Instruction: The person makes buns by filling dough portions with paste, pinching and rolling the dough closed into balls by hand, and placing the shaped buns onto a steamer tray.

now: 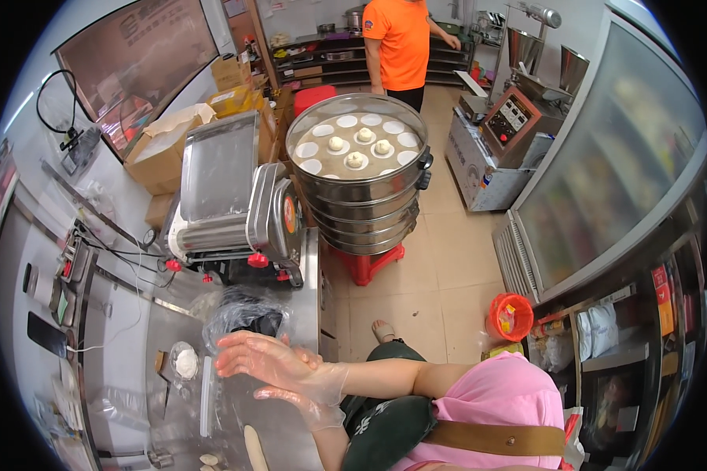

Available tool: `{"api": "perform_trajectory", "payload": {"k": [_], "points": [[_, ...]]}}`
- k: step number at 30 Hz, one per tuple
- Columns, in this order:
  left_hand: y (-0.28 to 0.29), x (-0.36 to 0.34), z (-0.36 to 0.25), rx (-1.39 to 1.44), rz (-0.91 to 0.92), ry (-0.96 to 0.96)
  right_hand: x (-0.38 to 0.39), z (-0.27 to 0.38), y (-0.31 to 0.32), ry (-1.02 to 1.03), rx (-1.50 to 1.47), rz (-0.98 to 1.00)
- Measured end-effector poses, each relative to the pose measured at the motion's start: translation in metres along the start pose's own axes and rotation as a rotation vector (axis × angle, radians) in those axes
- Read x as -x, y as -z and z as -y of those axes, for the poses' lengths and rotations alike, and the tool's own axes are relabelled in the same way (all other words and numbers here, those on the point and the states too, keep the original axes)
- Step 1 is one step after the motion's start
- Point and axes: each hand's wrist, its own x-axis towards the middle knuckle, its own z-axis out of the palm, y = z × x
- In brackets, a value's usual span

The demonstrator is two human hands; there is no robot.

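Observation:
My right hand (251,359), in a clear plastic glove (331,383) with a loose cuff, reaches left over the steel counter (232,412), fingers stretched out and holding nothing. From below, my left hand (287,396), also gloved, wraps round the right hand at the glove; its thumb shows under the palm and part of its fingers lies hidden. Just beyond the fingers is a crumpled clear plastic bag (232,318) with something black. Nearby on the counter are a small container of white powder or dough (185,363), a pale dough roll (254,447) and small dough pieces (209,460).
A roller dough machine (228,188) stands beyond the bag. Stacked steel steamers (361,188) on a red stand hold several white buns (355,160) and round papers. Right are a red bin (509,315) and a glass-door cabinet (605,173). A person in orange (397,43) stands behind.

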Motion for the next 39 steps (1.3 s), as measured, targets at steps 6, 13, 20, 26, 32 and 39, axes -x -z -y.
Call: {"api": "perform_trajectory", "payload": {"k": [6,13,20,26,32,39], "points": [[0.005,-0.001,0.003,0.012,-0.002,0.028,0.000,0.013,-0.006,0.031,-0.036,0.045],[0.003,0.002,0.014,0.039,0.007,0.083,0.003,0.012,0.003,-0.102,0.048,-0.063],[0.011,0.013,0.015,0.078,-0.020,0.096,0.009,-0.002,-0.002,-0.087,0.009,-0.100],[0.023,0.023,0.032,0.220,-0.154,0.128,-0.003,0.011,0.010,-0.242,0.413,-0.162],[0.136,0.034,0.020,0.007,-0.417,0.133,-0.016,0.000,0.059,-0.404,0.848,-0.289],[0.186,0.103,-0.024,0.011,-1.108,-0.186,-0.016,-0.139,0.152,-0.814,0.924,0.126]]}}
